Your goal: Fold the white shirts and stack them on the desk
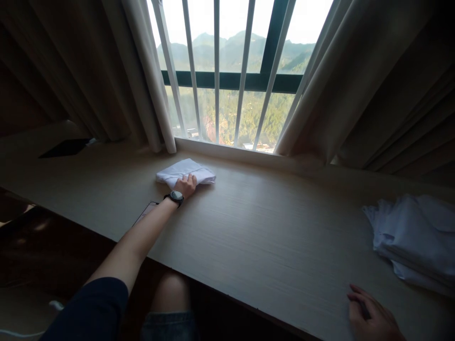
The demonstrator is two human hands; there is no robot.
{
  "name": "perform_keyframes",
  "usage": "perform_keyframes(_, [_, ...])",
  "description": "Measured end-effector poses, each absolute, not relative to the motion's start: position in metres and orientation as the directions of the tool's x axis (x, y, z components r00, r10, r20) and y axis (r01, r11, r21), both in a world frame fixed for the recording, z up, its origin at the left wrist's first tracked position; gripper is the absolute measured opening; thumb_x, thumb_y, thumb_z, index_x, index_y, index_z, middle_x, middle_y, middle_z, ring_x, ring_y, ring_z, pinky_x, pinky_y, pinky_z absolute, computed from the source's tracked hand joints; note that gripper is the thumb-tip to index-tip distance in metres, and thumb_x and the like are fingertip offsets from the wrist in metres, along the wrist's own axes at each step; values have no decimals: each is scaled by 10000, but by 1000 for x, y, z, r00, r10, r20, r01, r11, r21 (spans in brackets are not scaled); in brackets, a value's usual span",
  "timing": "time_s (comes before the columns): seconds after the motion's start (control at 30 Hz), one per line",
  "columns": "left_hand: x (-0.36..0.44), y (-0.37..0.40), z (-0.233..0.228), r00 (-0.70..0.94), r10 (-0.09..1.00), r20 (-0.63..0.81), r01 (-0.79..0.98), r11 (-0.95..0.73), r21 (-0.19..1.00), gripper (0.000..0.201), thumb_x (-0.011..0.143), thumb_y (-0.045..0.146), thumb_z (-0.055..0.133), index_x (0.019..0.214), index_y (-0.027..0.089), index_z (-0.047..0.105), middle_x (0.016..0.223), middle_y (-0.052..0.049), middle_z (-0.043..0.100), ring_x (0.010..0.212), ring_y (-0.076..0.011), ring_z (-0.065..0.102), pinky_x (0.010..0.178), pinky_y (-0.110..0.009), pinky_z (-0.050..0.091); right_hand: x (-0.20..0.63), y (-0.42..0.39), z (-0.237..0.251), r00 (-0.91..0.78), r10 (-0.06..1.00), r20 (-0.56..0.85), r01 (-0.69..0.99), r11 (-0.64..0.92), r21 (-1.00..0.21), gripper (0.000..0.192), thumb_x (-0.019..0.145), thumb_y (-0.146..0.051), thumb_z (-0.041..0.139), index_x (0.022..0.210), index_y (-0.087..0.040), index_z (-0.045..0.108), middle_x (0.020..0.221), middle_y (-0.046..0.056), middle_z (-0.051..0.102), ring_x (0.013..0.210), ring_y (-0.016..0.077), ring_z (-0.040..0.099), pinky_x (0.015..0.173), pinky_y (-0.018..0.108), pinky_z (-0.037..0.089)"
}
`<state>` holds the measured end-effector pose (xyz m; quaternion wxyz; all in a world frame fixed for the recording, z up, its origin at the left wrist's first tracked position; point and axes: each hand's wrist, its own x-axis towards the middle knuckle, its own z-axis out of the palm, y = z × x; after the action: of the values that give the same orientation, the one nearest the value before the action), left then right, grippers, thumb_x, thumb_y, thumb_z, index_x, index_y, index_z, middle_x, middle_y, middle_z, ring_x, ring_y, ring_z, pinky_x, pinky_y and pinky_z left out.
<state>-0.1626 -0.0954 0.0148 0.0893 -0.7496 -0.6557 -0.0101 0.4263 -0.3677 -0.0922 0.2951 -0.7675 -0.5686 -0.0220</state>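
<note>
Left hand (pixel 186 185) reaches far across desk (pixel 249 227), grip resting flat and open on one folded white cloth (pixel 185 171), fingers on its near edge. One wristwatch (pixel 175 197) just behind that grip. Right hand (pixel 371 316) lies loosely open on desk, empty; one rumpled white pile (pixel 412 237) near, beyond it.

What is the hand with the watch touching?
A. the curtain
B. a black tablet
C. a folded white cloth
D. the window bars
C: the left hand, the one with the watch, rests on the folded white cloth lying on the wooden desk near the window.
</note>
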Motion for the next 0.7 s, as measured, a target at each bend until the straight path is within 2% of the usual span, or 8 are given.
perform_keyframes(0.1, [-146, -113, 40, 249, 952, 176, 969, -244, -49, 426, 980, 156, 310, 1331, 53, 530, 1403, -333, 494, 1145, -351, 596, 909, -480, 447, 427, -369, -93, 336, 865, 372, 895, -170, -413, 266, 762, -412, 430, 827, -263, 641, 1146, 68, 723, 1004, 336, 652, 875, 488, 499])
perform_keyframes(0.2, [-122, -140, 68, 292, 913, 284, 916, -353, 192, 326, 986, 192, 376, 1235, 86, 558, 1215, -247, 618, 1057, -288, 621, 910, -403, 453, 426, -371, -93, 307, 870, 386, 910, -150, -387, 270, 777, -395, 418, 835, -248, 636, 1155, 67, 720, 997, 321, 648, 883, 467, 500])
perform_keyframes(0.27, [-103, -161, 89, 267, 903, 337, 879, -371, 300, 296, 994, 214, 387, 1213, 105, 554, 1077, -184, 648, 977, -256, 633, 879, -359, 457, 426, -373, -95, 301, 865, 400, 915, -143, -378, 266, 777, -381, 416, 836, -240, 633, 1152, 70, 719, 986, 313, 645, 889, 458, 498])
perform_keyframes(0.47, [-42, -217, 163, 155, 915, 373, 922, -270, 277, 372, 1020, 351, 373, 1297, 166, 540, 980, -137, 686, 884, -264, 654, 805, -334, 445, 422, -367, -90, 350, 867, 353, 861, -149, -487, 234, 734, -361, 444, 787, -217, 621, 1143, 109, 709, 1040, 307, 622, 983, 478, 457])
perform_keyframes(0.57, [-15, -235, 194, 127, 921, 367, 857, -288, 427, 318, 1005, 370, 425, 1154, 177, 628, 895, -106, 696, 847, -255, 643, 768, -314, 437, 399, -357, -56, 426, 891, 159, 678, -197, -709, 280, 695, -416, 539, 835, -198, 645, 1138, 141, 692, 1053, 316, 630, 958, 485, 477])
perform_keyframes(0.6, [-7, -240, 201, 131, 927, 352, 801, -309, 513, 283, 996, 359, 453, 1070, 179, 658, 882, -96, 696, 829, -241, 634, 750, -302, 434, 386, -353, -38, 421, 904, 80, 548, -183, -816, 370, 693, -448, 590, 951, -189, 651, 1135, 146, 687, 1033, 309, 644, 906, 465, 509])
perform_keyframes(0.63, [1, -245, 207, 141, 934, 328, 717, -325, 616, 254, 984, 347, 486, 989, 179, 676, 868, -84, 694, 808, -223, 622, 727, -287, 432, 370, -350, -19, 386, 921, 57, 400, -111, -910, 493, 707, -484, 625, 1100, -186, 627, 1186, 149, 668, 1042, 297, 651, 872, 441, 530])
perform_keyframes(0.7, [16, -254, 216, 175, 955, 239, 479, -295, 827, 220, 954, 329, 557, 883, 166, 687, 826, -65, 682, 750, -183, 600, 674, -259, 430, 334, -346, 23, 176, 977, 117, 174, 86, -981, 708, 707, -496, 712, 1332, -223, 522, 1378, 146, 574, 1113, 277, 641, 887, 409, 541])
